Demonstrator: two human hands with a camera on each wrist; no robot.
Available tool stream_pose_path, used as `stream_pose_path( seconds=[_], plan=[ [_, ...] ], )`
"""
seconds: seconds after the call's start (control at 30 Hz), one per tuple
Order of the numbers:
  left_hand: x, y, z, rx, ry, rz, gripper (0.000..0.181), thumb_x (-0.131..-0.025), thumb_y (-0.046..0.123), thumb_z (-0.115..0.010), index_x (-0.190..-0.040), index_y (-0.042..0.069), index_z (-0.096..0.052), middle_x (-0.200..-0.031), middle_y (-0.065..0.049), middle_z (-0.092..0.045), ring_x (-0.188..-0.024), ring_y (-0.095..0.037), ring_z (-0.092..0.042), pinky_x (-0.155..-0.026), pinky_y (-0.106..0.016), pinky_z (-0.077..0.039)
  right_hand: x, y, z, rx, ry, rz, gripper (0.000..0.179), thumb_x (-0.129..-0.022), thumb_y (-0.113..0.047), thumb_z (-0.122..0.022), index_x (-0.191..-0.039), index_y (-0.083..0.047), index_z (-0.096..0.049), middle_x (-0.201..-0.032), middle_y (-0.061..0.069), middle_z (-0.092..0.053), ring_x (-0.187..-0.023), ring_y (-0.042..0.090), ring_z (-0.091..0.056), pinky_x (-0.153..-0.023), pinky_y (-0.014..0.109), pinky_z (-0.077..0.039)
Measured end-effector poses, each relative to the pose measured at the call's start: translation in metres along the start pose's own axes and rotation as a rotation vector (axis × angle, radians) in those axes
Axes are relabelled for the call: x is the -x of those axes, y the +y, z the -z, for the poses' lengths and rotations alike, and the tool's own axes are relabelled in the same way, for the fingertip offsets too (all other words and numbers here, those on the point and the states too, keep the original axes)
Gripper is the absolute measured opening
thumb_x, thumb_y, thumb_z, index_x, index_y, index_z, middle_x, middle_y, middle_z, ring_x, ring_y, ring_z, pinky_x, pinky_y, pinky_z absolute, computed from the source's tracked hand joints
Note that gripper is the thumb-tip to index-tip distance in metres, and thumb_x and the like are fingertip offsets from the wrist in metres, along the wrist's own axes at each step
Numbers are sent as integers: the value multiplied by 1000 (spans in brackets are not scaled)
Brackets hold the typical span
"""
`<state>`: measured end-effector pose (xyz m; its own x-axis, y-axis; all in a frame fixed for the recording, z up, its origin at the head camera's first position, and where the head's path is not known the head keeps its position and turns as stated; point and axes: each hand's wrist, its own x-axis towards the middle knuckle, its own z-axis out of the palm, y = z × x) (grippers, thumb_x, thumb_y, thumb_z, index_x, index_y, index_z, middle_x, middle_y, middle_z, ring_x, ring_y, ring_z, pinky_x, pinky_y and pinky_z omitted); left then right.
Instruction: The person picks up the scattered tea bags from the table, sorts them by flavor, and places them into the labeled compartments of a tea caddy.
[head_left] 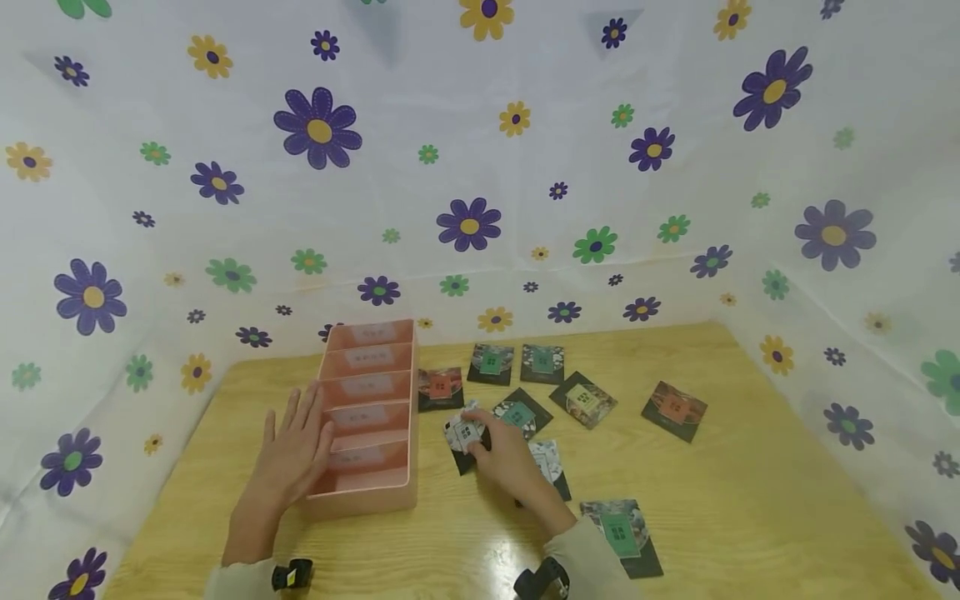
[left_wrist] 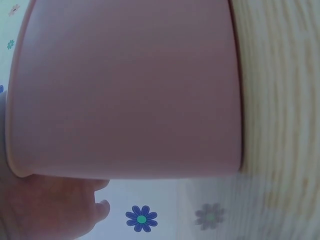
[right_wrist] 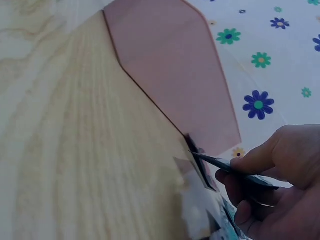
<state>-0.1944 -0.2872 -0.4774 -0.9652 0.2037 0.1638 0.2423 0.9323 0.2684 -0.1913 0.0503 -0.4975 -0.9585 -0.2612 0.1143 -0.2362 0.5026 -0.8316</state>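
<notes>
Eight packets (head_left: 674,410) lie right of one pink box (head_left: 375,502); right hand (head_left: 506,458) pinches a grey-and-black ninth (head_left: 461,433); left hand (head_left: 291,454) has fingers spread.

Left hand (head_left: 292,450): back turned up, fingers stretched forward and slightly parted, thumb set off toward the right hand's side. Only part of it was caught in the left wrist view. Right hand (head_left: 506,454): fingers were bent, and a firm pinch was made between them and the thumb. Both arms were extended forward, the right forearm (head_left: 553,510) slanted inward to the left. Pale sleeves (head_left: 588,562) were worn, wrists left uncovered.
</notes>
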Motion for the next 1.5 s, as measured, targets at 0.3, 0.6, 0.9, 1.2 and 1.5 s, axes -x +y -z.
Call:
stream_pose_path(
  seconds=[0.3,0.6,0.9,1.2,1.5],
  plan=[
    [1,1,1,14,-12,5,64,-112,32,-31,-163,-2,-15,-170,-20,-13,-155,-44,-5,-117,-72,-3,-5,3,17,-41,150,24,32,-99,-8,-67,-130,-7,-67,-103,18,-74,-35,1,-24,-40,23,-32],
    [3,1,1,8,7,0,63,-112,32,-31,-162,-3,-18,-169,-20,-15,-155,-44,-8,-118,-71,-3,-7,3,24,-86,222,82,26,-97,-1,-67,-122,-7,-72,-120,12,-72,-57,14,-57,-48,27,-43],
    [3,3,1,21,37,-12,62,-111,29,-34,-161,-5,-21,-168,-22,-18,-154,-45,-10,-118,-71,-6,-9,7,26,-110,254,73,36,-92,3,-71,-126,-10,-69,-130,8,-68,-96,28,-73,-74,35,-60],
    [3,1,-1,14,5,1,63,-112,31,-30,-162,-3,-16,-170,-20,-13,-156,-43,-5,-119,-69,-3,-17,4,37,-85,289,116,26,-98,-2,-67,-121,-12,-72,-124,6,-71,-94,23,-73,-82,42,-60],
    [2,1,0,13,6,1,63,-112,31,-30,-162,-3,-17,-170,-20,-14,-155,-44,-6,-119,-69,-3,-29,-1,46,-72,311,170,32,-94,-1,-71,-125,-10,-70,-118,9,-73,-80,23,-71,-63,30,-55]
  ],
)
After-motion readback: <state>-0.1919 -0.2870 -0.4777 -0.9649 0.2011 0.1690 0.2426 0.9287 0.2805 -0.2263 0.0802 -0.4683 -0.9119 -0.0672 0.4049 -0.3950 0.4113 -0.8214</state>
